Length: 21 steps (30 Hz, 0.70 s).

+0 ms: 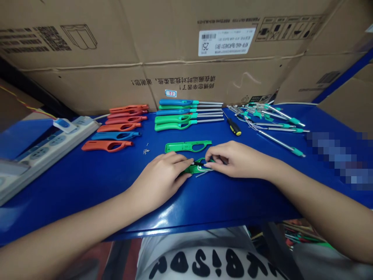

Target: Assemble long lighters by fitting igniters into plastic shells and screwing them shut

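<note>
My left hand [163,175] is closed on a green lighter handle half [194,170], its fingers pinching the left end just above the blue table. At the other end my right hand [234,160] has thumb and forefinger pinched together by a small black part [198,163] and thin white wires in the shell. Exactly what those fingertips grip is partly hidden. A thin grey rod [202,174] shows under the shell. Just beyond the hands lies another green handle half [188,146], flat on the table. Several tiny screws [146,151] lie beyond my left hand.
Orange and blue handle shells [119,127] lie in a column at left, beside a power strip [43,149]. Blue and green lighters [171,123] with metal tubes lie at the back. A screwdriver [234,127] and wired metal tubes [276,144] are at right. Cardboard [110,81] stands behind.
</note>
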Available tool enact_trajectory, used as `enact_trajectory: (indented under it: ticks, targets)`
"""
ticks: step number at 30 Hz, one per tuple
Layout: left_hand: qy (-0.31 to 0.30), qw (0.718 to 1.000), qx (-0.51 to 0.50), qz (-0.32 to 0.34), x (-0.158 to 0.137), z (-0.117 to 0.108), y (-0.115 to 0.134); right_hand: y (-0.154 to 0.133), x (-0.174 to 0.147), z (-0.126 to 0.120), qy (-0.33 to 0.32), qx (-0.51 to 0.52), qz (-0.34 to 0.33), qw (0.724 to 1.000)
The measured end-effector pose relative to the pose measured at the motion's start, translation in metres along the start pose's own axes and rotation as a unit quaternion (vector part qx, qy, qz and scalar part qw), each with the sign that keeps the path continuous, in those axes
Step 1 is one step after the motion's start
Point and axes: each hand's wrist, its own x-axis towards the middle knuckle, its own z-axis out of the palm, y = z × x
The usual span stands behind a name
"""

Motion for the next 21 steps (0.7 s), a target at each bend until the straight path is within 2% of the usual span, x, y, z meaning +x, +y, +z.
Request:
enact_trajectory:
  ticks: [10,17,21]
  targets:
    - [0.027,0.996,-0.080,0.027,0.002,0.009,-0.006,0.001,0.003,0.010,-0.003,-0.062,-0.025,0.998]
    - [0.027,0.994,-0.089,0.055,0.005,0.010,-0.005,-0.009,-0.001,0.006,-0.026,-0.201,-0.051,0.978]
    - [0.017,0.995,-0.070,0.066,0.004,0.010,-0.006,-0.010,-0.001,0.008,-0.028,-0.245,-0.064,0.967]
